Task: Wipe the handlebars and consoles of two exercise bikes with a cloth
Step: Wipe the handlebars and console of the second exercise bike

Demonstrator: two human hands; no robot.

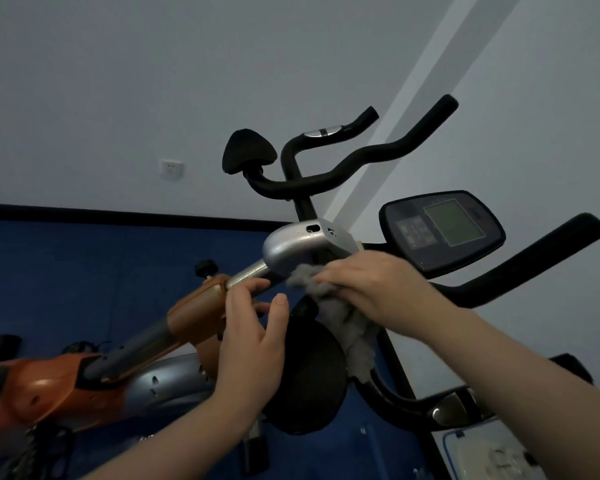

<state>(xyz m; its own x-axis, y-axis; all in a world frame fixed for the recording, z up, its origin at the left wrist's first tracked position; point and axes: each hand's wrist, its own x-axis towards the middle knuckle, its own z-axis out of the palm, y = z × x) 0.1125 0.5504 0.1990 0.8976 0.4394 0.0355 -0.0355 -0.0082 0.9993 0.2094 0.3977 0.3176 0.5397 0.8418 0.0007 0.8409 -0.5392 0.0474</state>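
head view: the right hand (368, 285) is clamped on a grey fluffy cloth (340, 320), pressing a bunched part of it against the underside of the silver housing (298, 247) at the top of the bike's post, while the rest of the cloth hangs down below the palm. the left hand (253, 327) sits just beside it, to its left, fingers (246, 284) loosely curled around the silver post (246, 273) with the thumb apart from them, likely to steady the frame so the wiping pressure does not rock it. above and beyond the right hand, the console (444, 230) faces the person with its screen unlit, near the knuckles but not touched. the black handlebars (361, 157) rise above both hands, and a second bar (534, 258) reaches out to the right of the right wrist. judging from this, the person is cleaning the junction under the console, with the handlebars and screen apparently not yet reached by the cloth. an orange frame cover (194, 306) lies left of the left hand.
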